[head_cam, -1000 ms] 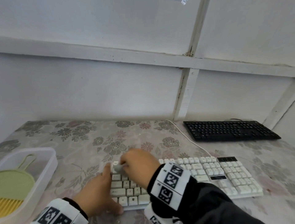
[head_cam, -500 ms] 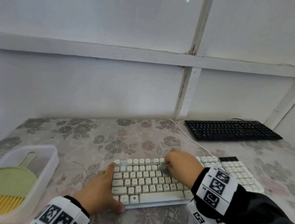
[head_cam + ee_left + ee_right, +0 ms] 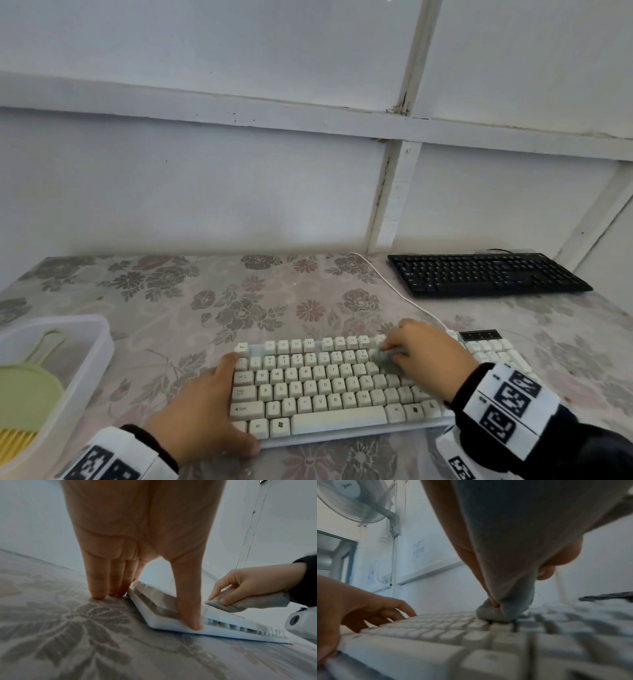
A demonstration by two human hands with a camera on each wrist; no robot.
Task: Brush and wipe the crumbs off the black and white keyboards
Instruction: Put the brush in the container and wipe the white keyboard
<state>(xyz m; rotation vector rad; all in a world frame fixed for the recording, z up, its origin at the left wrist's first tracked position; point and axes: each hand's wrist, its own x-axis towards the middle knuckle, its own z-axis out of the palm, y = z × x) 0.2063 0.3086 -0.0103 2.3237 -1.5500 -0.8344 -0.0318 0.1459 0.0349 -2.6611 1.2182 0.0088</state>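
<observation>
White keyboard (image 3: 329,387): lies flat on the counter (image 3: 191,308), at its near edge; the landmark for everything below.
Left hand (image 3: 202,421): braces the white keyboard's left end. Fingers straight and close together, their tips on the counter against the keyboard's left side in the left wrist view; the thumb (image 3: 188,609) spread apart and pressed on the near left corner.
Right hand (image 3: 424,359): over the white keyboard's upper rows, right of the middle. Fingers and thumb curled, pinching a cloth.
Cloth (image 3: 240,604): grey, bunched; its lower end pressed on the white keyboard's keys, the rest trailing back under the palm in the right wrist view.
Black keyboard (image 3: 486,274): behind and to the right of the white keyboard, well apart from it, near the wall; neither hand touches it.
Cable (image 3: 394,291): white, runs from the white keyboard's far edge back towards the wall, passing left of the black keyboard.
Tub (image 3: 85,370): translucent, left of the white keyboard, apart from it, partly out of frame.
Dustpan (image 3: 27,390): pale green, inside the tub, handle pointing away from the person; something yellow and ribbed sits at its near side, too cut off to identify.
Crumbs: too small to make out on either keyboard.
</observation>
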